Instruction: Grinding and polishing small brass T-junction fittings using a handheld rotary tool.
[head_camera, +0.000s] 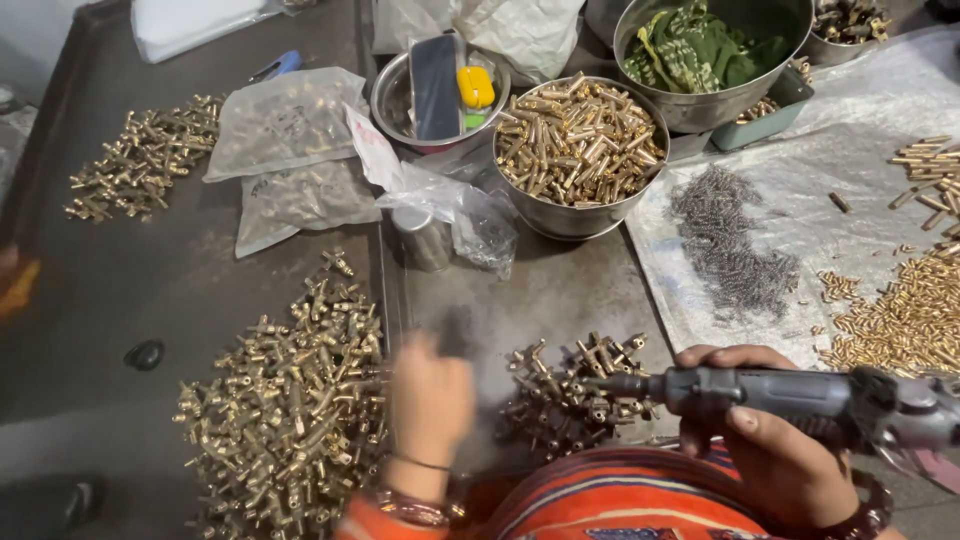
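Low at the front of the metal table (560, 290), the right hand (770, 440) is wrapped tight around a grey rotary tool (800, 395), fingers curled over the top of the body and the thumb pressed along its side, with the dark tip aimed left at a small heap of brass fittings (570, 385). The left hand (430, 400) is blurred; it hovers between that heap and the bigger pile of brass fittings (290, 410) to its left, and I cannot tell whether its fingers are pinching a piece or loose. These fittings look small, hard and stiff, fairly heavy for their size, and smooth enough to slip, so a firm pinch across the stubby branches would probably hold one better than a grip on its round body. The tool seems rigid and weighty, best held round its thick middle as it is now. Farther back stand a steel bowl of brass tubes (580, 145), clear bags (290, 120) and a grey scatter of tiny springs (730, 240).
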